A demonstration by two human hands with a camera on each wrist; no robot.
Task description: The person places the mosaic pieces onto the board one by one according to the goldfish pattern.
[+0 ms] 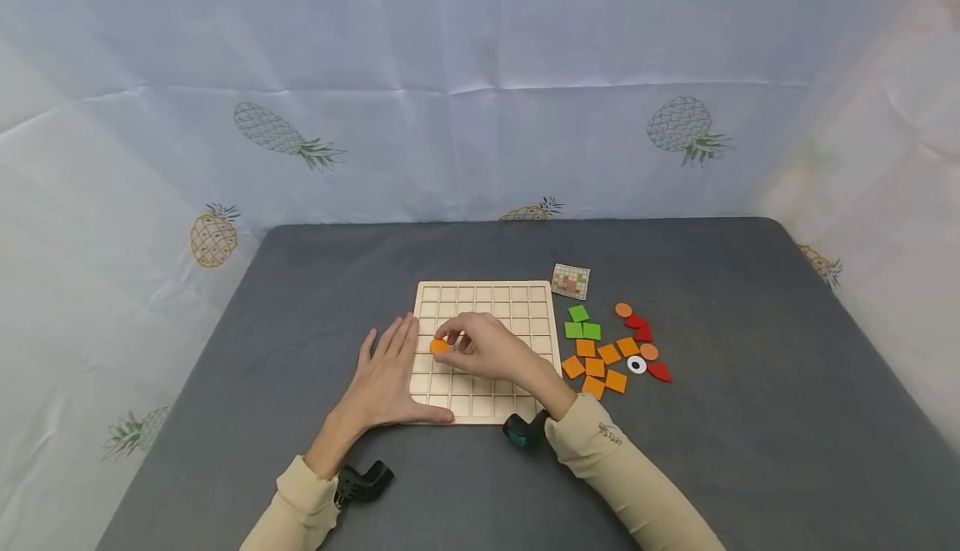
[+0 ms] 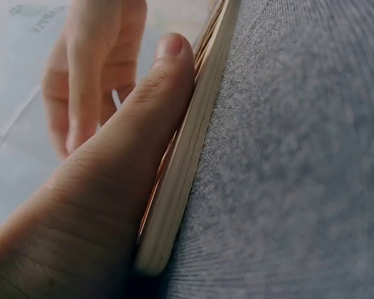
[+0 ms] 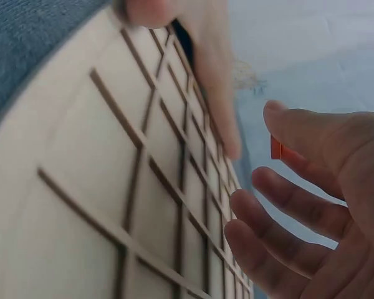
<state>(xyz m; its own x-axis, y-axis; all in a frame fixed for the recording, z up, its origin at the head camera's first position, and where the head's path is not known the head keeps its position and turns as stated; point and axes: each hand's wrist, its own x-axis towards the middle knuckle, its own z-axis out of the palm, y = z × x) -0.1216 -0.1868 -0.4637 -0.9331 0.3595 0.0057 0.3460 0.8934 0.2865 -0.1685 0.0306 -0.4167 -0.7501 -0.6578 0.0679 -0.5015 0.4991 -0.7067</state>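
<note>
Between thumb and index finger, my right hand (image 1: pixel 487 347) pinches a small orange tile (image 1: pixel 439 346) above the left part of a pale wooden grid board (image 1: pixel 480 407). Fingers partly cover the tile's outline; in the right wrist view only its narrow edge shows. The other right fingers are loosely bent over the board. My left hand (image 1: pixel 386 380) lies with straight fingers along the board's left edge, its thumb stretched over the front left corner. In the left wrist view that thumb (image 2: pixel 146 93) rests against the board's rim (image 2: pixel 187 149).
Right of the board lie loose orange square tiles (image 1: pixel 595 368), green tiles (image 1: pixel 582 330), red pieces (image 1: pixel 659 372), salmon discs (image 1: pixel 623 310) and a white ring (image 1: pixel 637 364). A small patterned card (image 1: pixel 571 281) lies at the board's back right corner. The grey table (image 1: pixel 720 451) meets a hanging cloth behind.
</note>
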